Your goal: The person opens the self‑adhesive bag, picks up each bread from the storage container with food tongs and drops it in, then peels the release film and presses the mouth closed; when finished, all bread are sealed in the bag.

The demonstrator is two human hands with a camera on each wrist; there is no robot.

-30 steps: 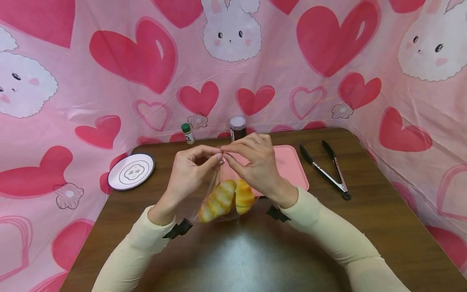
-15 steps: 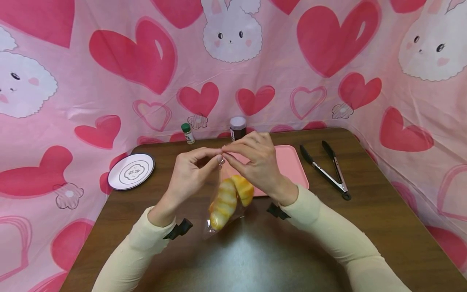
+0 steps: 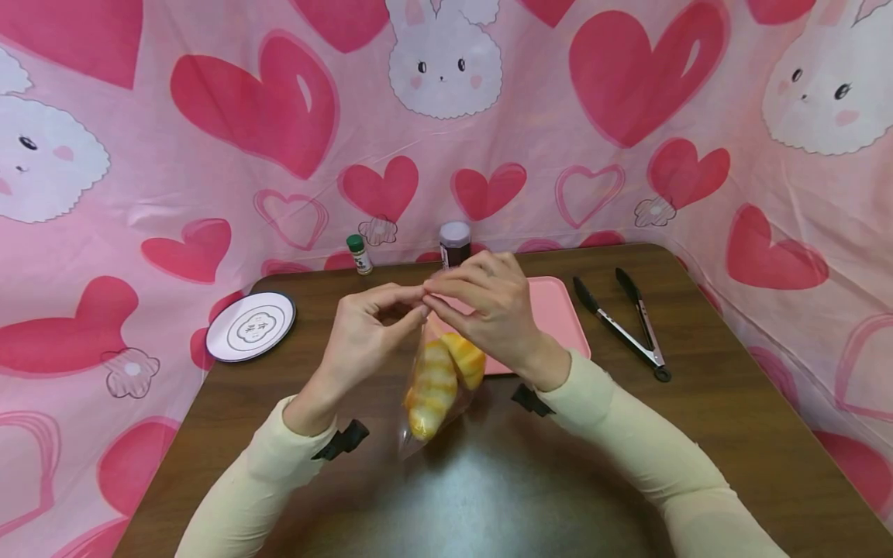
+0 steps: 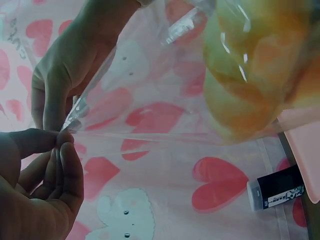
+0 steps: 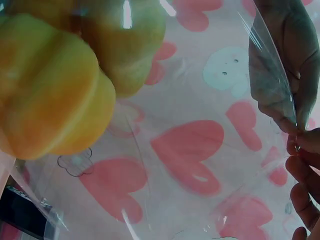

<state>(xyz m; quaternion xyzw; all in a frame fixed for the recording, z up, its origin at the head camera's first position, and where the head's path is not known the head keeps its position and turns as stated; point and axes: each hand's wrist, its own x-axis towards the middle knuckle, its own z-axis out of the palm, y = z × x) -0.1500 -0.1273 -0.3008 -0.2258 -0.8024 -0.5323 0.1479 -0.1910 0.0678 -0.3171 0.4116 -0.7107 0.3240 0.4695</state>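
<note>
L hand & R hand meet at ctr, each grip narrow: thumb & fingertips of both pinch the top edge of a clear plastic bag, fingertips touching. Bag hangs at 6 o'clock from the hands w/ two croissant-type rolls inside: a longer roll, lower end pointing approx 7, & a shorter roll touching it at approx 1. Can't tell if bag's bottom touches the table. Taking bag as clock ctr: pink tray at 2, lying flat, partly hidden by R hand; tongs at 2-3, arms spread, black tips pointing away from the person; white plate w/ dark rim at 9-10, well apart; green-capped shaker at 11; dark jar w/ pale lid at 12, nr table's far edge, lower end behind R hand. Pale sleeves on both arms, black strap at each wrist. Pink cloth w/ printed hearts & rabbits hangs behind.
</note>
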